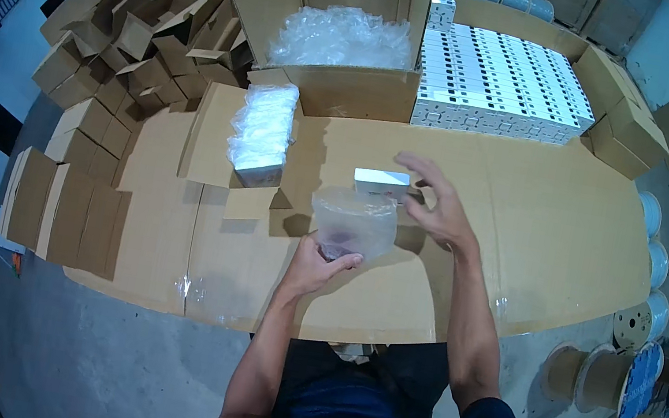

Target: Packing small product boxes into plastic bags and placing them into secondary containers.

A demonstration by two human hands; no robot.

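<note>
Cardboard-covered table [525, 243] under me, my left hand [316, 264] pinching clear bag [353, 221], right hand [435, 209] half-open, fingertips on small white box [381, 183] just above it.

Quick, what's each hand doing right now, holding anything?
Left hand: closed on a clear plastic bag.
Right hand: fingers spread open at a small white box; a firm grip cannot be told.

Dim bluish light, soft shadows on the cardboard (fisheye bending and black corners), slight motion blur.
</note>
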